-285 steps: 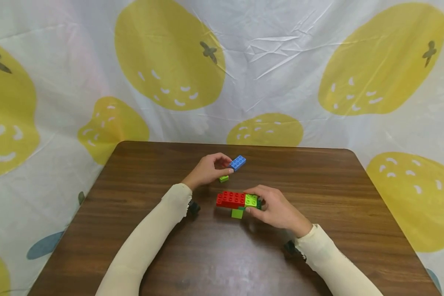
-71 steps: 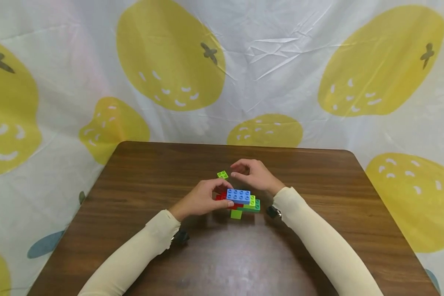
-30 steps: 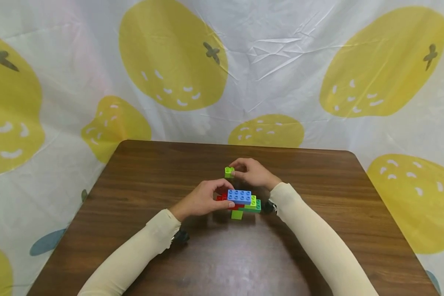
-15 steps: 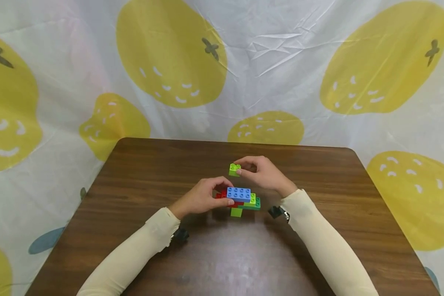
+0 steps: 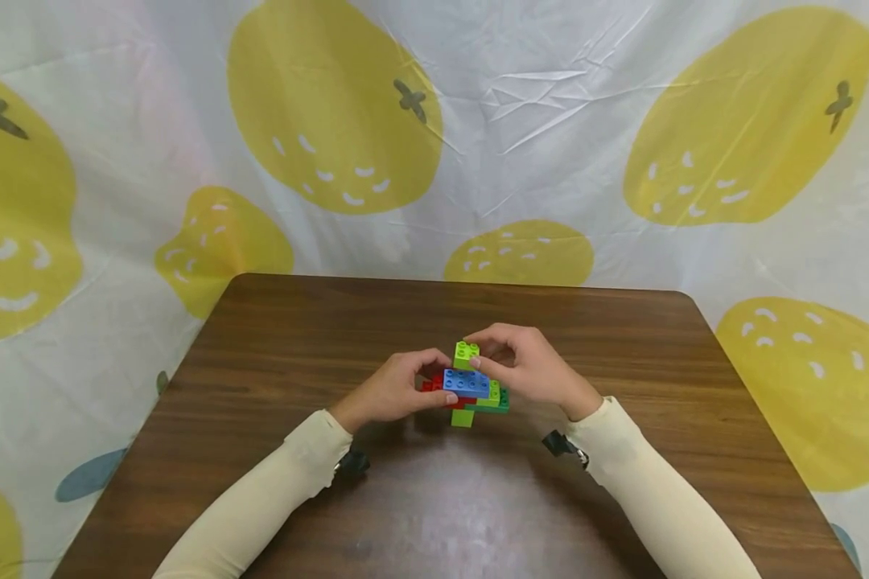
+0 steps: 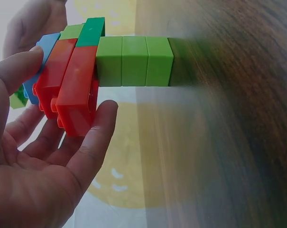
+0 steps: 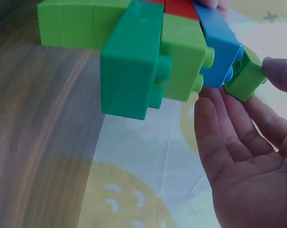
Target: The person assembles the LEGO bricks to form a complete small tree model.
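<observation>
A toy brick build stands on a column of lime green bricks [image 6: 134, 61]. Above the column come red bricks [image 6: 58, 71], a green brick [image 7: 129, 66], a lime brick [image 7: 183, 57] and, on top, a blue brick [image 5: 467, 383]. My left hand [image 5: 394, 389] grips the build from the left, its thumb at the near side of the blue brick. My right hand [image 5: 536, 368] pinches a small lime green brick [image 5: 467, 355] between thumb and fingers. In the right wrist view that brick sits tilted right at the blue brick's studs; whether it is pressed on cannot be told.
The brown wooden table [image 5: 319, 322] reaches back to a white curtain [image 5: 529, 161] printed with yellow fruit. Dark wrist-worn devices [image 5: 566, 447] hang below both sleeves.
The right hand picked the small lime brick off the table and brought it forward and down to the blue brick. The left hand earlier set the blue brick on the build and has stayed there.
</observation>
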